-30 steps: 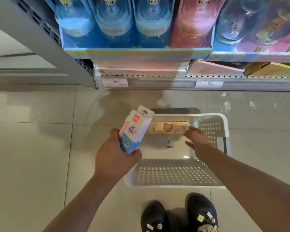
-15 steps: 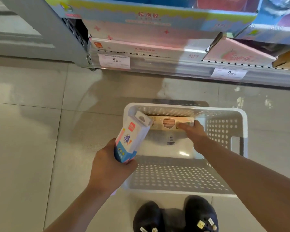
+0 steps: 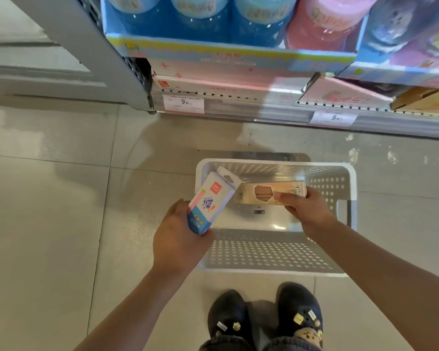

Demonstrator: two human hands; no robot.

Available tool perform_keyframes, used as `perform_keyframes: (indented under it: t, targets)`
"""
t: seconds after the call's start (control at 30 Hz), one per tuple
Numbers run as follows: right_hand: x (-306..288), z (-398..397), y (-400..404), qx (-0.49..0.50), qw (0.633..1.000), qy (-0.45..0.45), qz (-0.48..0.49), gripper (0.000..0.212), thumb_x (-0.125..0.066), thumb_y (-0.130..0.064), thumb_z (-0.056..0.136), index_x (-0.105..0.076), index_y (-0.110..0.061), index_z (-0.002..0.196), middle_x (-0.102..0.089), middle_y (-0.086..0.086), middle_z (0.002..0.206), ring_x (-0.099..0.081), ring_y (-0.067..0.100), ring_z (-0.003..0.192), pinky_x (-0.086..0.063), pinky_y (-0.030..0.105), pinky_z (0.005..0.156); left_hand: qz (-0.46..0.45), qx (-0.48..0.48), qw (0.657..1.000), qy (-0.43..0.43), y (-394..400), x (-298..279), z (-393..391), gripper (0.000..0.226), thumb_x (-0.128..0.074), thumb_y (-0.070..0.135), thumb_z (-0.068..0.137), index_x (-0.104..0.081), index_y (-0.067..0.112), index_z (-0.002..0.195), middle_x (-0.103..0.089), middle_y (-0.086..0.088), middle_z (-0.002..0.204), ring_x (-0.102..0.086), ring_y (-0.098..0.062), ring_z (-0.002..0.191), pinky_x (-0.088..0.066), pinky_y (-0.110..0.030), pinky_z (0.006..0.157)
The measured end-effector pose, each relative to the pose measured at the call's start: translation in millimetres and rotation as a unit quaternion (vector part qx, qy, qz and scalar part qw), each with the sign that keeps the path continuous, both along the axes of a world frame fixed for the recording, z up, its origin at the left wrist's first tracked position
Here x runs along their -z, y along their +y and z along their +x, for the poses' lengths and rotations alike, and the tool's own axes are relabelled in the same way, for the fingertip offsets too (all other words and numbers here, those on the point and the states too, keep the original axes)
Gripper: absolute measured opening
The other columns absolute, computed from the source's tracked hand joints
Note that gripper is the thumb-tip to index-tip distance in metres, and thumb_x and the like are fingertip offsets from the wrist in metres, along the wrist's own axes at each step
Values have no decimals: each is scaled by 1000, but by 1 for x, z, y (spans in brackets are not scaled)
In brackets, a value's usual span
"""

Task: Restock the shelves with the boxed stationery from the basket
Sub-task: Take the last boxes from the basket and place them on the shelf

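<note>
Boxed stationery in both hands above the white perforated basket on the tiled floor. Left hand clenched round the lower end of a white, blue and pink box, tilted, hang tab uppermost and leaning to the right over the basket's left rim. Right hand grasping a long tan box with a hexagonal window, held level and crosswise inside the basket's far half, thumb on its front face, fingers under it; lifted off the bottom or resting on it, cannot tell. Left end of the tan box just behind the tab of the white box, touching or not unclear. Basket bottom otherwise bare but for a small dark label. Beyond the basket, the lowest shelf of a grey rack, with two price tags on its edge reading 9.90. On that shelf, flat pink and white cartons; above, a display tray of blue and pink bottles. Dark clogs with small charms at the bottom edge, just in front of the basket's near wall.
</note>
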State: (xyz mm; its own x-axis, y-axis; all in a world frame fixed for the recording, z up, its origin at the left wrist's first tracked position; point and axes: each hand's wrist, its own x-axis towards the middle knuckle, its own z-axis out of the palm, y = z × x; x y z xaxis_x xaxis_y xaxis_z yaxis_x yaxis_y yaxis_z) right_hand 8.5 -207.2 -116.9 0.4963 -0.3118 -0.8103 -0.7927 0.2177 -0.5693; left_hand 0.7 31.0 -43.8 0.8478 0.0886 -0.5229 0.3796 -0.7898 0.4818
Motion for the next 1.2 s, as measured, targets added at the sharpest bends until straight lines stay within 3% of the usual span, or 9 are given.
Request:
perform_keyframes:
  t: [0.1,0.2,0.37,0.43,0.6,0.77,0.87,1.1,1.2]
  targets:
    - [-44,-14,-11,-29,1000,-6,-1,32,-78,-1,66,-65,-14,92,-70,9,99,-65,28,98,-52,39,89,-25,-5,999,-20,-4,-31,0,31,-72,11,65,-53,15,90,-57,-2,86,-58,-18,73,-48,-27,54]
    - [-103,-19,-18,-56,998,-35,17,37,-74,3,70,-60,-14,100,-69,11,105,-65,28,100,-51,42,93,-76,12,997,-9,-12,-74,5,33,-75,12,65,-51,24,86,-60,3,79,-60,-11,71,-48,-22,54]
    - [-219,-16,-26,-107,986,-110,59,41,-71,10,68,-58,-20,93,-69,5,91,-66,23,89,-57,29,73,-182,59,981,35,-24,-171,13,43,-77,7,68,-49,38,77,-60,17,74,-57,16,70,-47,-5,56]
    - [-256,-12,-29,-146,979,-131,62,46,-78,7,60,-57,-18,93,-68,5,87,-66,24,87,-57,29,71,-219,78,972,46,-30,-206,17,43,-78,7,69,-50,39,78,-60,17,73,-57,17,69,-45,-3,57]
    - [-383,0,-25,-220,953,-201,51,55,-84,-9,41,-60,-12,90,-68,-1,76,-67,13,72,-52,18,58,-267,99,958,41,-29,-312,25,45,-84,18,64,-53,39,89,-65,16,83,-61,10,74,-47,-8,62]
    - [-506,6,-8,-264,933,-241,35,56,-84,-17,38,-63,-16,89,-67,0,78,-63,12,72,-51,24,65,-298,107,948,20,-20,-416,27,50,-85,6,61,-52,35,86,-62,19,83,-58,18,69,-47,-6,62]
    - [-572,7,3,-271,925,-262,38,54,-85,-4,45,-65,-18,93,-68,6,86,-63,15,78,-52,26,70,-302,122,946,-6,-18,-475,24,50,-83,6,63,-54,35,90,-65,16,89,-60,15,74,-48,-7,65]
    - [-678,-1,23,-142,929,-335,74,74,-73,14,65,-51,-20,126,-68,0,94,-64,6,82,-53,15,72,-312,126,939,-71,-17,-589,36,52,-82,7,66,-49,42,87,-60,19,89,-59,10,75,-50,-14,71]
    - [-710,-11,34,-142,921,-354,79,83,-80,-5,56,-45,-20,129,-66,6,115,-63,13,103,-53,25,81,-303,121,941,-94,-23,-631,40,47,-84,14,66,-48,38,87,-59,17,88,-60,-2,79,-50,-20,71]
